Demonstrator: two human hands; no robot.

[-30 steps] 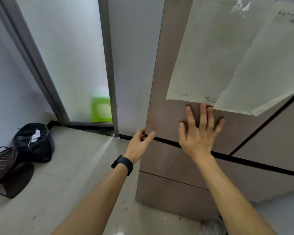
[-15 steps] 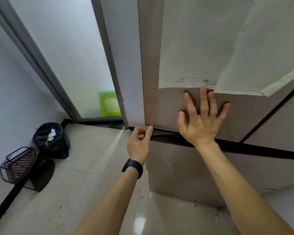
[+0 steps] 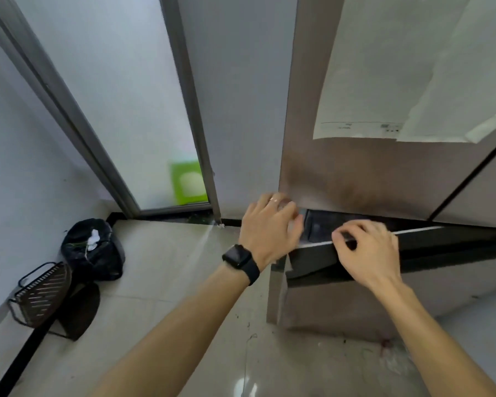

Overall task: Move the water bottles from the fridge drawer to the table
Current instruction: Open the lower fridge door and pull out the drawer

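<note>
Opening the fridge drawer (image 3: 341, 299): the right hand (image 3: 368, 253) grips its lip, the blurred left hand (image 3: 267, 227) has an unclear hold; next comes a steady outward pull.

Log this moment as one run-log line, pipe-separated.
stage: fridge drawer ajar | left hand at drawer's left corner, blurred | right hand grips its top edge | bottles not in view

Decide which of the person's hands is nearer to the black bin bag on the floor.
Left. The left hand is at the left corner of the fridge drawer, closer to the black bin bag; the right hand grips the drawer's top edge further right.
</note>
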